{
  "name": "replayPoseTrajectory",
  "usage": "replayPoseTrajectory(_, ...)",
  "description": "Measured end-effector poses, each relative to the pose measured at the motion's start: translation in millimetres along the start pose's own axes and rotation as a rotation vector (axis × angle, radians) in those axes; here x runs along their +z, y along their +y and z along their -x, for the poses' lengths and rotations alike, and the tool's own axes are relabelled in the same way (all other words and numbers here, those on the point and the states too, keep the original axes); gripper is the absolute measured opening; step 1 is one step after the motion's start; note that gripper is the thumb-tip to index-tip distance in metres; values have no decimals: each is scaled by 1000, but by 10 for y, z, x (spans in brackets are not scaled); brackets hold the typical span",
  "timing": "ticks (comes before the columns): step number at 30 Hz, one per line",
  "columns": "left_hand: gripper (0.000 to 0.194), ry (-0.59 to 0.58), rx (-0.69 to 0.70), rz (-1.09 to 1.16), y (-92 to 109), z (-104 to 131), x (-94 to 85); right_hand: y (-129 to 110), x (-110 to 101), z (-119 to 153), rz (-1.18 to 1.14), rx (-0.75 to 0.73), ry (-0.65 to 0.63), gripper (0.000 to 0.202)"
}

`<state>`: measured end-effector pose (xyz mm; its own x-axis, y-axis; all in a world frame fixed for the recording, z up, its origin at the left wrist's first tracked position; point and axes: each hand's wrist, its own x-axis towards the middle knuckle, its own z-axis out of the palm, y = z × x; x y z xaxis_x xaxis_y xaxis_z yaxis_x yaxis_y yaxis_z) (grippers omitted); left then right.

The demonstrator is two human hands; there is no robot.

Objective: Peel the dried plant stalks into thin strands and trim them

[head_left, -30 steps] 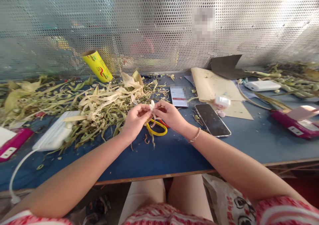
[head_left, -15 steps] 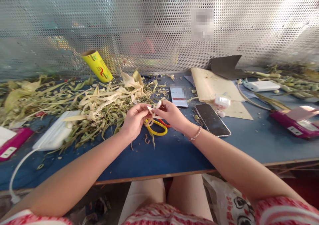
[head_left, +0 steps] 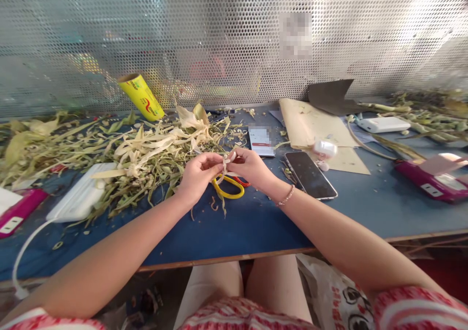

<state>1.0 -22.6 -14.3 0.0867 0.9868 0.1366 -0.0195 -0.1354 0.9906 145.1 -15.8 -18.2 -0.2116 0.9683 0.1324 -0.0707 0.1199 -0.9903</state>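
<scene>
My left hand [head_left: 195, 174] and my right hand [head_left: 252, 168] meet above the table's middle, each with thumb and fingers pinched together. Between them is a pale dried plant strip [head_left: 225, 162], bent into a small loop or knot, with both hands gripping it. Its exact kind is hard to make out. Just below lie scissors with a yellow handle loop [head_left: 231, 196] and a red part; their blades are hidden. A heap of dried stalks and leaves [head_left: 157, 149] lies close to my left hand. To the right of my right hand is a black-screened phone [head_left: 310, 175].
On the blue table [head_left: 204, 242] stand a yellow cardboard tube [head_left: 142, 97] at the back and a white power bank-like box [head_left: 78, 193] with a cable at left. Brown paper [head_left: 307, 123], a white earphone case [head_left: 324, 148] and a magenta power strip [head_left: 427, 181] lie to the right.
The pale strip's upright ends have drawn into a smaller, tighter loop between my fingertips. My hands have barely shifted, and the other things lie as before.
</scene>
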Motion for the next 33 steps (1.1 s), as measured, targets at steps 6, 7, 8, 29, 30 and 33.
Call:
replayPoseTrajectory(6, 28, 4, -132, 143, 76, 21, 43, -33, 9, 13, -107, 28, -37, 24)
replayPoseTrajectory(7, 29, 3, -135, 159, 78, 22, 44, -53, 9, 21, -135, 35, -50, 23)
replayPoseTrajectory(8, 30, -2, -124, 163, 75, 22, 43, -72, 9, 28, -167, 48, -61, 22)
replayPoseTrajectory(29, 20, 34, 126, 67, -2, 10, 33, -7, -46, -32, 300, -274, 235, 16)
replayPoseTrajectory(30, 21, 44, 115, 70, 15, 15, 42, -2, -44, -38, 263, -269, 231, 16)
replayPoseTrajectory(33, 23, 38, 69, 92, 54, 34, 59, 16, -35, -49, 191, -259, 222, 17)
